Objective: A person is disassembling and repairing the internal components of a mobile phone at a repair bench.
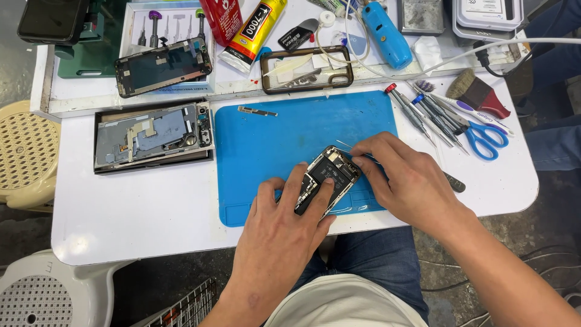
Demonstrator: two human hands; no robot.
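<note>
An opened phone (328, 176) with its insides showing lies tilted on the blue work mat (284, 133). My left hand (281, 224) grips its lower end, fingers spread along both sides. My right hand (405, 181) rests at the phone's upper right corner and pinches thin metal tweezers (346, 145) whose tips point left over the phone's top edge. A small metal strip (257, 111) lies loose on the mat's upper left.
A larger dismantled phone (154, 134) lies left of the mat. A phone frame (163, 65), a clear case (305, 68), glue tubes (251, 30), a blue tool (386, 33), screwdrivers (423, 112), a brush (478, 92) and blue scissors (487, 138) crowd the back and right.
</note>
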